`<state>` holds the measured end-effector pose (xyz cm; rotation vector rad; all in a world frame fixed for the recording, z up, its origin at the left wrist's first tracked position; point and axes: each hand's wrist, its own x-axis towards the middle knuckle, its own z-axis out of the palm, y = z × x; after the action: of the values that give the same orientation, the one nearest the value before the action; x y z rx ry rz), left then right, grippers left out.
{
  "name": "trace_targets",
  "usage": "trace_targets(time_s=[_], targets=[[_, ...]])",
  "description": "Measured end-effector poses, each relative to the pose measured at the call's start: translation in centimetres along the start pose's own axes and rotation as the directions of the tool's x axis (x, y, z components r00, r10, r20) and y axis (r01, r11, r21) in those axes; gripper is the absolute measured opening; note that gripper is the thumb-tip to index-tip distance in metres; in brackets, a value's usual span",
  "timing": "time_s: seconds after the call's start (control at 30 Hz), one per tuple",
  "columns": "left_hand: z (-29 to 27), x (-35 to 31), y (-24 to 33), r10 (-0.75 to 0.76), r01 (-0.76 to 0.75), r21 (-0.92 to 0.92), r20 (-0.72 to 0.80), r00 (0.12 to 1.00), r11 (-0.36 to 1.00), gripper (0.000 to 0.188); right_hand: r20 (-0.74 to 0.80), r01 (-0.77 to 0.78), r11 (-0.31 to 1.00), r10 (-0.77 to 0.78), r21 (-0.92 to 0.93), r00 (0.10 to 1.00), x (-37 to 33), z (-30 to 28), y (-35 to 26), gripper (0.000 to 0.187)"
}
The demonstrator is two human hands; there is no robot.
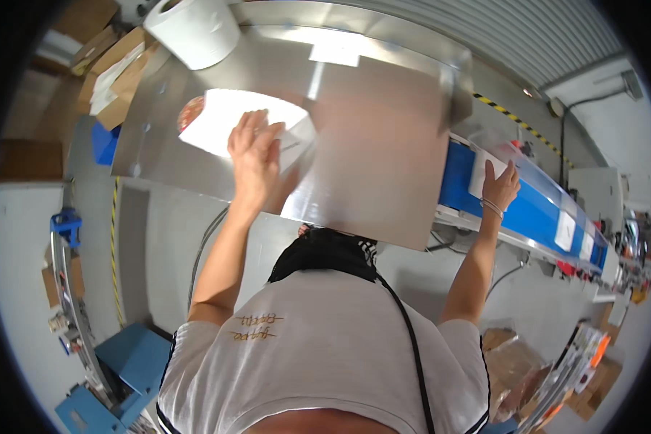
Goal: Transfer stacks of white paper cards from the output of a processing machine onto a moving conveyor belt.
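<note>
My left hand [255,155] rests on a white paper-like packet [217,123] lying on the metal table [383,145]. Its fingers are stretched out over the packet's right part, which looks creased. A reddish, speckled round thing [189,112] peeks out from the packet's left end; its kind is unclear. Off to the right, my right hand [502,189], a band at its wrist, is over a white flat packet [479,173] on a blue conveyor belt [528,206]. Thumb and fingers there are spread apart, the thumb at the packet's edge.
A large white paper roll [193,32] stands at the table's back left, beside open cardboard boxes [119,79]. More white packets [565,230] lie farther along the belt, beside a clear guard [550,184]. A white sheet [335,54] lies at the table's back. A black cable hangs down my front.
</note>
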<state>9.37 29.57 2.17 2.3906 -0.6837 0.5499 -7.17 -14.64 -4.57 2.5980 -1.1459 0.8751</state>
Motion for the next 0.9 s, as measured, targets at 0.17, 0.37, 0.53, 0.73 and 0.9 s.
trace_targets(time_s=[0.17,0.37,0.53,0.73,0.9], targets=[[0.1,0.0,-0.1,-0.031,0.032,-0.032,0.041,0.999,0.999,0.031,0.223,0.05,0.42,-0.575,0.906,0.787,-2.4,-0.8,-16.5,0.044],[-0.8,0.5,0.7,-0.011,0.009,0.019,0.094,0.996,1.0,0.036,0.282,-0.173,0.229,-0.857,0.958,0.431,-3.4,-2.8,-28.9,0.05],[-0.7,0.3,-0.7,-0.082,0.083,0.015,-0.005,0.997,0.996,0.04,0.436,-0.613,0.02,-0.722,0.79,0.538,-5.3,-3.3,-24.5,0.032],[-0.6,0.1,-1.2,-0.056,0.056,-0.007,0.006,0.998,0.998,0.035,0.552,-0.428,0.511,-0.115,0.746,0.826,-3.1,-1.6,-10.0,0.02],[-0.4,0.2,-1.0,-0.07,0.07,-0.007,-0.003,0.998,0.998,0.033,0.209,-0.008,0.994,-0.014,0.106,0.978,-1.8,1.4,2.0,0.041]])
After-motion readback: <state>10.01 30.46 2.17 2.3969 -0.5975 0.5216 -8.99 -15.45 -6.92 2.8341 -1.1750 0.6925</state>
